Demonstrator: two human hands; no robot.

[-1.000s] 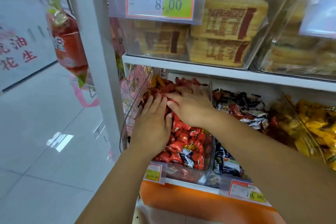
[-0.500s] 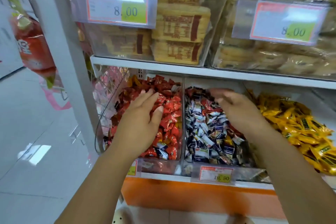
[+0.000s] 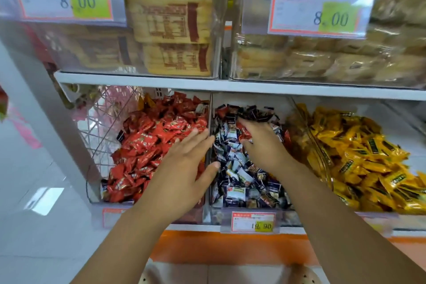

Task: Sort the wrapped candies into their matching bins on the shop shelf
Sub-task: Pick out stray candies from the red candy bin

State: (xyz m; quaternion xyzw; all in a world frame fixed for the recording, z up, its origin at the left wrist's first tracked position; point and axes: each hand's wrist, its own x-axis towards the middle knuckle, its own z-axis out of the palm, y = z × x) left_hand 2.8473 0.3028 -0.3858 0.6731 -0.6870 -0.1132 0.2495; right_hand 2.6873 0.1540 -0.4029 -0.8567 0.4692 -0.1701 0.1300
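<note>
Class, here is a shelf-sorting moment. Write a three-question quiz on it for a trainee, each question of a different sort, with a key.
1. True or false: the right hand is in the middle bin of dark-wrapped candies.
2. Multiple choice: the yellow candies lie in which bin of the lower shelf? A. left B. middle C. right
3. Fill in: the left hand hovers, fingers spread, over the divider between the ___ candies and the dark-wrapped ones.

Key: 1 true; 2 C; 3 red
</note>
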